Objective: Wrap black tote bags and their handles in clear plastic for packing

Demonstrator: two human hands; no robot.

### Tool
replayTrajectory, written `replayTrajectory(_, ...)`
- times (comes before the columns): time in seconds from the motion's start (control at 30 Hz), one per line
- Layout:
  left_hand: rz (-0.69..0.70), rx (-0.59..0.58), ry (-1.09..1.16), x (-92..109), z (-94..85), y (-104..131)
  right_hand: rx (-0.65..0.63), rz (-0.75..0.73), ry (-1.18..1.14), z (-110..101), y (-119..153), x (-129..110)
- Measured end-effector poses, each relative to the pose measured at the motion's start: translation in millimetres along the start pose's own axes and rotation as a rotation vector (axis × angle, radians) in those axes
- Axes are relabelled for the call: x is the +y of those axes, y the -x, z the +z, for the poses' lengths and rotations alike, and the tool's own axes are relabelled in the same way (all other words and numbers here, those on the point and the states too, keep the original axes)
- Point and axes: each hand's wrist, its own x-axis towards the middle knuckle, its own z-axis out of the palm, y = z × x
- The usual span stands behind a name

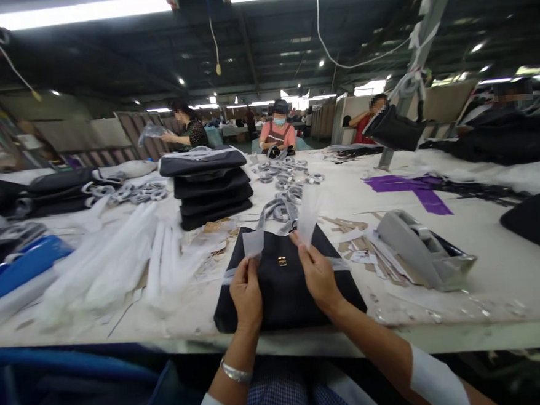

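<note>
A black bag [281,294] with a small gold clasp [282,261] lies at the front edge of the table, grey bands across its sides. Over its left part, my left hand [247,290] pinches a small translucent white sheet [253,243]. My right hand [319,276], over the bag's right part, has its fingers closed on a larger translucent sheet [308,215] that stands upward and is blurred. Grey wrapped handles [277,211] extend behind the bag's top edge.
A stack of black bags [214,191] stands behind left. White plastic rolls [103,263] lie left. A grey tape dispenser [414,248] and paper strips [389,256] are at right, with purple strips [407,186] beyond. Several people are across the table, one masked [280,131].
</note>
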Motion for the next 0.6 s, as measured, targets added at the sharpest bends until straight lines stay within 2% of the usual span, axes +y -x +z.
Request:
replayTrajectory(0.13, -0.011, 0.097, 0.16, -4, -0.5, 2, -0.242, -0.166, 0.469, 30, 16, 32)
replayTrajectory(0.27, 0.062, 0.087, 0.119, -6, -1.4, 5, -0.431, -0.327, 0.759, 36, 26, 31)
replayTrajectory(0.47, 0.166, 0.108, 0.009, 10, -1.4, -2, -0.648, -0.473, 0.741, 31, 27, 24)
replayTrajectory(0.6, 0.214, 0.057, -0.095, 29, -1.8, -13, -0.708, -0.542, 0.69, 30, 28, 27)
